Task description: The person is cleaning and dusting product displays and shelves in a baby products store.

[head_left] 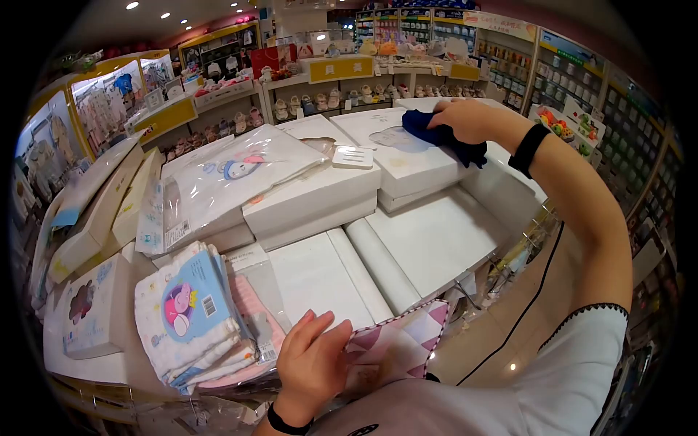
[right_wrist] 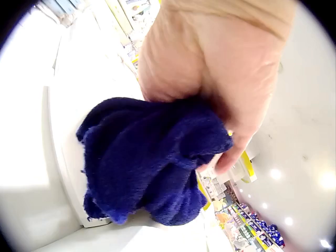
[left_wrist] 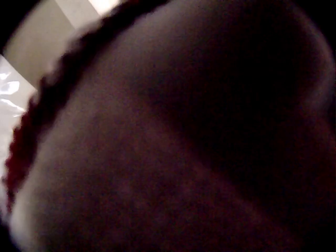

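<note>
My right hand (head_left: 465, 122) grips a bunched dark blue plush cloth (head_left: 429, 129) over a white box with a cloud-shaped window (head_left: 396, 138). In the right wrist view the cloth (right_wrist: 147, 157) hangs in folds below the palm, and the fingertips are partly hidden behind it. My left hand (head_left: 313, 367) is low at the front edge of the display, fingers pointing up and loosely extended. Right beside it is a pink and white triangle-patterned fabric (head_left: 400, 338) with dark scalloped trim. The left wrist view is dark, mostly filled by blurred surfaces and a strip of trim.
Packaged folded baby cloths (head_left: 185, 312) lie left of my left hand. White boxes (head_left: 320, 196) and a bagged white item (head_left: 243, 174) cover the display, with a small white slotted object (head_left: 353, 157) on top. A black cable (head_left: 523, 309) runs along the floor at right.
</note>
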`<state>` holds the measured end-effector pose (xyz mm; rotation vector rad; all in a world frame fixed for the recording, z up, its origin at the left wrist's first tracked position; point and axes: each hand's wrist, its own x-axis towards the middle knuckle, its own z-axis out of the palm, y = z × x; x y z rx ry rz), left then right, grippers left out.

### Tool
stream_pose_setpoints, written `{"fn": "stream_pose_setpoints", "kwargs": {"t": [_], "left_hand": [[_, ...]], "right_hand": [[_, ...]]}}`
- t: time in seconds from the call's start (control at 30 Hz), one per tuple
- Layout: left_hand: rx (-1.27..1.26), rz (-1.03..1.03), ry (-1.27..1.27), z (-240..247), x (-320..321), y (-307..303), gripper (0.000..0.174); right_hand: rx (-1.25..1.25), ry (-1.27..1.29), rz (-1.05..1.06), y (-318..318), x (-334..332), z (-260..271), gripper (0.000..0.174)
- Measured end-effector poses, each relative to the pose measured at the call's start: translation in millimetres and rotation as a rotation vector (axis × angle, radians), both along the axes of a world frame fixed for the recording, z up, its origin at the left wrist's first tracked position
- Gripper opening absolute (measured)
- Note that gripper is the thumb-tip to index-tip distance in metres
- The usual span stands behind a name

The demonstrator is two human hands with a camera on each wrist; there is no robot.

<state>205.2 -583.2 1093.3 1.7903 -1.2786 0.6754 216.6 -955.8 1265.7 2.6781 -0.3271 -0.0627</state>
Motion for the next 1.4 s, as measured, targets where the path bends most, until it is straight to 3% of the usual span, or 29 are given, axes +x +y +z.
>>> {"fn": "stream_pose_setpoints", "kwargs": {"t": [0.07, 0.17, 0.3, 0.4, 0.5, 0.53, 0.63, 0.67, 0.8, 1.0, 1.1, 1.13, 1.23, 1.27, 1.4], "left_hand": [[-0.005, -0.01, -0.009, 1.4, -0.5, 0.2, 0.03], [0.014, -0.029, -0.044, -0.6, 3.0, 1.4, 0.031], [0.004, -0.049, -0.043, -4.7, 3.1, 1.4, 0.032], [-0.015, -0.035, -0.029, -6.0, 4.0, 0.4, 0.03], [-0.033, -0.001, -0.03, -7.6, 2.8, -0.8, 0.028], [-0.04, 0.0, -0.045, -5.0, 2.7, -0.9, 0.027], [-0.05, -0.012, -0.064, -6.0, 3.7, 2.1, 0.025], [-0.054, -0.014, -0.072, -6.0, 3.9, 2.5, 0.025], [-0.068, -0.032, -0.064, -8.3, 3.6, 4.3, 0.022], [-0.047, -0.035, -0.021, -5.1, 1.4, 3.7, 0.021], [-0.034, -0.017, -0.019, -6.7, 1.3, 2.9, 0.021], [-0.03, -0.022, -0.021, -6.8, 1.7, 2.3, 0.022], [-0.016, -0.021, -0.015, -5.3, 0.2, 1.7, 0.024], [-0.008, -0.019, -0.011, -4.2, -0.7, 2.2, 0.025], [0.014, -0.024, -0.017, -3.5, -0.9, 3.6, 0.029]], "right_hand": [[-0.154, -0.12, 0.016, 3.1, 3.2, -7.2, 0.052], [-0.047, -0.172, 0.108, 28.1, 12.0, -9.1, 0.042], [0.353, -0.294, 0.381, 78.7, 34.6, -9.1, 0.037], [0.365, -0.305, 0.453, 106.3, 57.8, -15.3, 0.034], [0.169, -0.292, 0.624, 132.8, 74.1, -25.5, 0.026], [-0.026, -0.267, 0.699, 141.3, 76.0, -26.8, 0.021], [-0.263, -0.205, 0.738, 158.3, 82.8, -25.2, 0.016], [-0.254, -0.296, 0.853, 154.0, 86.9, -29.6, 0.015], [-0.207, -0.288, 0.748, 165.0, 69.6, -24.7, 0.012], [-0.205, -0.387, 0.847, 164.9, 64.9, -38.4, 0.014], [-0.083, -0.323, 0.712, 167.9, 57.1, -35.8, 0.013], [-0.023, -0.249, 0.631, 174.2, 51.0, -28.5, 0.016], [0.057, -0.323, 0.692, 166.2, 47.2, -20.5, 0.025], [0.073, -0.246, 0.57, 163.9, 44.4, -13.4, 0.039], [0.41, -0.194, 0.467, 139.0, 44.7, 2.8, 0.046]]}}
